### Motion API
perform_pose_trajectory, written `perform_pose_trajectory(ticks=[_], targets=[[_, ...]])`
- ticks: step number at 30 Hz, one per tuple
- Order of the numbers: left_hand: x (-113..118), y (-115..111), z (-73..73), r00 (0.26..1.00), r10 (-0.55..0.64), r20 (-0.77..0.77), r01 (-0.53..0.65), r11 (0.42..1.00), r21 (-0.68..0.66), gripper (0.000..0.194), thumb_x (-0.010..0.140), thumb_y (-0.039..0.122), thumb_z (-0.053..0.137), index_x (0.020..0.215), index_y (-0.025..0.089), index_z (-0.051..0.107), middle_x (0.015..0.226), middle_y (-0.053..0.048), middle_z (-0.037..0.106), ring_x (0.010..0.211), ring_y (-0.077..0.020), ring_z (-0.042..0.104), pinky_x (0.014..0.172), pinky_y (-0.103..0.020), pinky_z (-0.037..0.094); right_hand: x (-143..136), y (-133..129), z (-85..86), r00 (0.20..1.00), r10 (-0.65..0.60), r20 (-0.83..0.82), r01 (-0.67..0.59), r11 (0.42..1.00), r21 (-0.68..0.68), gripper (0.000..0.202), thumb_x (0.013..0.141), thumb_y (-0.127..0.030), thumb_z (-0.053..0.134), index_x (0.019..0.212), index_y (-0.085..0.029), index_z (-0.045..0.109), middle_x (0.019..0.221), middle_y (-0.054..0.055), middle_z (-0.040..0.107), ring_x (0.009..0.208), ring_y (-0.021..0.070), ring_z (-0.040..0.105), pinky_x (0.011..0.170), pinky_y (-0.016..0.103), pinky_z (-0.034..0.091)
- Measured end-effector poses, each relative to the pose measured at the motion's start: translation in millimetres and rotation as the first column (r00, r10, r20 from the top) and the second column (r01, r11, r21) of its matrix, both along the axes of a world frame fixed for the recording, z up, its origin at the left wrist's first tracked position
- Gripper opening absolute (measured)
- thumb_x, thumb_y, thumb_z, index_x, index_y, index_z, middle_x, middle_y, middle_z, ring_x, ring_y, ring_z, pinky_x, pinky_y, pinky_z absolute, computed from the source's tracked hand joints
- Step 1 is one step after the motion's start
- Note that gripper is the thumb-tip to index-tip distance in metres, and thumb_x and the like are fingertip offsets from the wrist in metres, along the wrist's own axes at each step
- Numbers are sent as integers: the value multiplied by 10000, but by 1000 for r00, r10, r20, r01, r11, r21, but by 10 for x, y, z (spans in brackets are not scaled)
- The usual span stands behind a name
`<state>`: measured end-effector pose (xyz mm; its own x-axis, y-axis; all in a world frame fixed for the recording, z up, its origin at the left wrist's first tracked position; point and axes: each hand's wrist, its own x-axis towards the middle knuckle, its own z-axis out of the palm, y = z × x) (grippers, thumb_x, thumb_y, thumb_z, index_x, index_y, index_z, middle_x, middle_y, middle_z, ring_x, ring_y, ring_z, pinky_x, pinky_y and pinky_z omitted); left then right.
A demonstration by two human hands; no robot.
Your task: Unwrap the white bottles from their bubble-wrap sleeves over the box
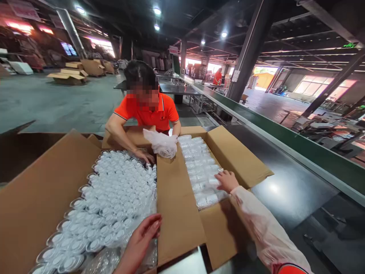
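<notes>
A: Start at the left. What's in the big carton (42, 198)?

B: It stands open and full of small clear cups (114, 198), packed rim-up in tight rows under a thin plastic liner. The left hand (141, 238) rests at the near edge of that layer, fingers loosely apart and lying flat on the film; its grip is closed on nothing.

A: And the cardboard in the middle?

B: The wide flap (176, 205) lies between the two loads. Beyond it a co-worker in an orange shirt (148, 112) leans over the far side, one hand (145, 156) on the cups and a bunched plastic bag (162, 144) just beside it.

A: Then the right side?

B: A second carton (242, 160) on the dark table (285, 182) holds wrapped sleeves of cups (199, 171) lying side by side. The right hand (226, 180), its arm in a clear sleeve cover, presses on top of the near sleeves, fingers spread, its grip flat rather than closed around one.

A: How would you handle it well?

B: I'd judge: keep the palms flat and the pressure light, since thin cups crush easily, and settle the sleeves level without snagging the film.
</notes>
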<state>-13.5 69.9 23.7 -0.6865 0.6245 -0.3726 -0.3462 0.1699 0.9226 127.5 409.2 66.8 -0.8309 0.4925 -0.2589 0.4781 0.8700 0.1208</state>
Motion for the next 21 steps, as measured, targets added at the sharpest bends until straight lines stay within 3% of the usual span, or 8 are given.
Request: perform_pose_trajectory(ticks=[3, 6, 8, 10, 12, 17, 21], targets=[[-125, -129, -117, 998, 33, 44, -30, 997, -72, 697, 461, 715, 716, 908, 180, 699, 1035, -108, 702, 1027, -290, 620, 746, -318, 549, -28, 542, -220, 994, -60, 89, 64, 997, -47, 630, 712, -304, 707, 1295, -376, 481, 1452, 38, 387, 1335, 323, 268, 988, 534, 315], [-206, -283, -302, 993, 67, 99, -56, 992, -114, 652, 478, 703, 723, 887, 196, 711, 968, -88, 723, 1002, -275, 629, 757, -312, 544, -113, 770, -501, 981, -122, 152, 138, 985, -103, 834, 673, -462, 718, 1407, -388, 330, 1549, 28, 199, 1396, 352, 133, 1009, 603, 287], [-235, -379, -415, 986, 98, 136, -80, 988, -133, 610, 503, 684, 728, 884, 208, 713, 945, -77, 730, 977, -261, 638, 759, -307, 541, -186, 835, -662, 969, -192, 155, 212, 970, -119, 810, 748, -618, 572, 1447, -367, 248, 1562, 44, 148, 1398, 387, 103, 988, 666, 272], [-244, -448, -482, 976, 144, 163, -117, 980, -161, 594, 491, 680, 737, 854, 210, 714, 903, -74, 735, 922, -254, 653, 727, -302, 538, -259, 868, -799, 956, -261, 132, 277, 953, -119, 656, 857, -657, 325, 1446, -381, 242, 1562, 28, 155, 1394, 401, 101, 968, 710, 248], [-238, -475, -492, 967, 190, 171, -158, 970, -183, 581, 480, 677, 744, 822, 208, 713, 872, -71, 736, 867, -251, 663, 691, -303, 535, -323, 873, -929, 949, -300, 98, 310, 944, -110, 547, 914, -578, 205, 1431, -409, 267, 1556, -9, 178, 1397, 387, 96, 975, 725, 209], [-207, -436, -404, 960, 206, 192, -170, 968, -187, 528, 530, 614, 760, 853, 200, 707, 856, -57, 728, 842, -224, 657, 703, -300, 522, -427, 799, -1195, 944, -329, 4, 328, 942, -65, 516, 936, -355, 240, 1451, -376, 230, 1558, -29, 170, 1414, 336, 65, 1034, 694, 151], [-218, -429, -323, 953, 238, 189, -208, 964, -164, 484, 578, 584, 748, 862, 195, 699, 825, -43, 714, 811, -200, 644, 692, -290, 507, -442, 810, -1231, 945, -323, -41, 319, 944, -83, 528, 936, -440, 255, 1450, -319, 281, 1548, -2, 211, 1412, 342, 112, 1073, 633, 183]])
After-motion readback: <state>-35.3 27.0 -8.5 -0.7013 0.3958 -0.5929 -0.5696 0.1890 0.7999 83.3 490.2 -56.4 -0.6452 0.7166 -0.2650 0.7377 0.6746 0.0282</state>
